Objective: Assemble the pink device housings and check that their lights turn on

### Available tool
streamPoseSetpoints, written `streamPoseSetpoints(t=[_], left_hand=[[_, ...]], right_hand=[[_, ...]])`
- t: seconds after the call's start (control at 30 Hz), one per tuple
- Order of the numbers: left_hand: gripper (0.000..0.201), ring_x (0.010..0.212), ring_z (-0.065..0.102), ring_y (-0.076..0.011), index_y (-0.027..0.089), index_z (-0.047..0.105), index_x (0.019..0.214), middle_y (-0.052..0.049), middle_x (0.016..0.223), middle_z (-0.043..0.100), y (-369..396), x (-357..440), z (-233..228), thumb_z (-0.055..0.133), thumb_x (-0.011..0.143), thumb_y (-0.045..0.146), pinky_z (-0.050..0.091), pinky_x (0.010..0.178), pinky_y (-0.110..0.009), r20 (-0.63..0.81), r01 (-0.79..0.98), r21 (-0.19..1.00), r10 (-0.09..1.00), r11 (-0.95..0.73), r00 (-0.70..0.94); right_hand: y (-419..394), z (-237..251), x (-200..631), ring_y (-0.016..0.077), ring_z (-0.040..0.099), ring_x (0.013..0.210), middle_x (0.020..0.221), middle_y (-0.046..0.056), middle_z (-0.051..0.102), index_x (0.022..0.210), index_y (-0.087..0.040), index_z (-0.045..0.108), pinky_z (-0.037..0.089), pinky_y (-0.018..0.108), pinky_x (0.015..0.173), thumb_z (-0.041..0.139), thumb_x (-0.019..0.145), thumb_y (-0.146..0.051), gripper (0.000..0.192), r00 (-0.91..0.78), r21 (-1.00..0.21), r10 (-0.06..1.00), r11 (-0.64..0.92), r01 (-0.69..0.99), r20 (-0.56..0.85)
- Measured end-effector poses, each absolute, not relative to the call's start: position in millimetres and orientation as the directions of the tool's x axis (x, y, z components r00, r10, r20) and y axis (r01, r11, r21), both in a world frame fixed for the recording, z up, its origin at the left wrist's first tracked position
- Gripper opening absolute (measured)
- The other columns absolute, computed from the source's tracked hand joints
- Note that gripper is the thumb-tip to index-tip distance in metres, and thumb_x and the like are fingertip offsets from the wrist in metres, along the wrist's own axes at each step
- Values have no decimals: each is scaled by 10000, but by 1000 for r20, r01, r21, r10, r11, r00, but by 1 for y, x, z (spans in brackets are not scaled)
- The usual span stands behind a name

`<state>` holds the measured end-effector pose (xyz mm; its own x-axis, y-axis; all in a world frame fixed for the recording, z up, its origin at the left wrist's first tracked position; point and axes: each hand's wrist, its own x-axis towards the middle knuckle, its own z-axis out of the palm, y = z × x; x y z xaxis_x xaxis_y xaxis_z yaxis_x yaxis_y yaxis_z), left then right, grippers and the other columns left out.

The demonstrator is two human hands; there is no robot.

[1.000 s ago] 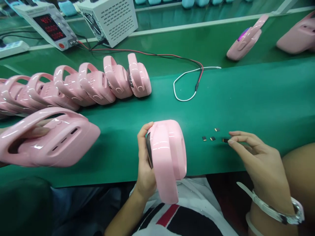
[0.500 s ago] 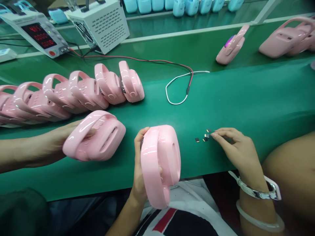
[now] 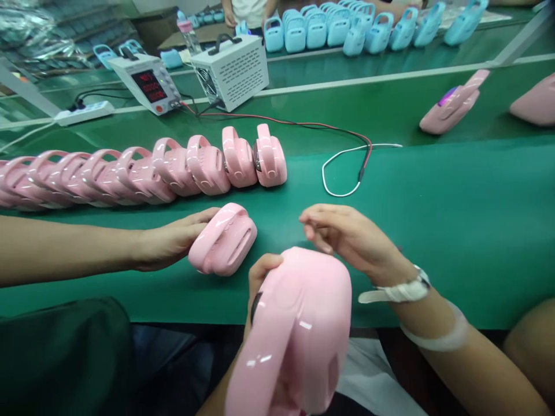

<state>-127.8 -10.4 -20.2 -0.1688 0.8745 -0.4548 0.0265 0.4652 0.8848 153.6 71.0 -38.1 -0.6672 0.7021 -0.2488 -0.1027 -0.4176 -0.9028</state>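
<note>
My left hand [image 3: 261,270] grips a pink plastic device with a carrying handle [image 3: 323,294], close to my body. The device is tilted, with its rounded end toward the table and its handle toward me; most of my fingers are behind it. My right hand [image 3: 342,228] hovers over the green mat, just beyond the device. Its fingers are curled together at the tips; whatever is between them is too small or hidden to make out. At left, a co-worker's hand [image 3: 173,240] holds another pink device [image 3: 229,242] above the mat.
A row of pink devices [image 3: 208,167] stands along the left. Behind it are a power supply [image 3: 151,86] and a vented grey box [image 3: 238,69]. A looped white cable [image 3: 327,179] lies on the green mat [image 3: 468,214]. Blue devices [image 3: 338,29] line the far bench.
My right hand has left the small memory cards and moved left toward my device. My left hand has tipped the device over. The view has shifted, showing more of the far bench.
</note>
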Motion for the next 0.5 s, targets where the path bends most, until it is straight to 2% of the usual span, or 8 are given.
streamPoseSetpoints(t=[0.03, 0.1, 0.17, 0.23, 0.3, 0.4, 0.5], left_hand=[[547, 1006, 680, -305, 120, 685, 1202, -110, 1106, 752, -9, -129, -19, 844, 711, 302, 565, 716, -293, -484, 74, 866, 867, 494, -120], [641, 1055, 673, -303, 136, 643, 1273, -114, 1173, 731, -9, -126, -17, 839, 714, 382, 572, 704, -275, -523, 146, 838, 850, 525, -55], [675, 1030, 689, -305, 141, 626, 1287, -107, 1149, 729, -10, -122, -16, 849, 694, 374, 584, 691, -289, -533, 131, 834, 844, 536, -58], [671, 949, 708, -291, 134, 622, 1275, -93, 1088, 732, -12, -120, -16, 856, 687, 355, 583, 663, -295, -536, 101, 835, 841, 541, -71], [684, 923, 710, -282, 132, 624, 1266, -93, 1091, 729, -16, -120, -17, 857, 685, 406, 579, 665, -295, -510, 125, 848, 857, 516, -78], [776, 1070, 681, -311, 164, 614, 1289, -110, 1198, 709, -20, -125, -19, 844, 660, 556, 575, 765, -311, -476, 230, 846, 876, 481, -80], [815, 1212, 628, -334, 234, 559, 1357, -102, 1301, 669, -21, -130, -19, 826, 670, 583, 559, 862, -363, -517, 269, 811, 852, 519, -85]], right_hand=[[73, -35, 138, 52, 433, 409, 616, -19, 642, 824, -152, 741, 301, 194, 410, 685, 816, -300, 158, -754, -849, 591, -522, -87, -286], [71, -28, 108, 43, 414, 393, 612, -11, 652, 861, -133, 750, 272, 183, 397, 670, 838, -271, 161, -862, -782, 396, -623, -1, -315], [63, -21, 84, 44, 422, 389, 614, 5, 671, 796, -128, 727, 270, 181, 390, 680, 861, -280, 172, -891, -766, 305, -638, 71, -337], [55, -18, 67, 50, 417, 382, 536, -10, 622, 661, -134, 666, 268, 185, 384, 719, 856, -332, 283, -875, -795, 321, -597, 110, -362], [49, -22, 58, 48, 381, 382, 448, -45, 518, 549, -147, 591, 243, 191, 382, 778, 807, -365, 386, -839, -863, 405, -486, 138, -363], [46, -35, 50, 48, 339, 424, 448, -63, 432, 495, -166, 509, 219, 210, 405, 792, 770, -349, 434, -789, -921, 523, -365, 134, -322], [42, -45, 47, 73, 396, 499, 536, -40, 470, 554, -183, 492, 302, 227, 469, 690, 815, -333, 360, -763, -922, 577, -381, 67, -294]])
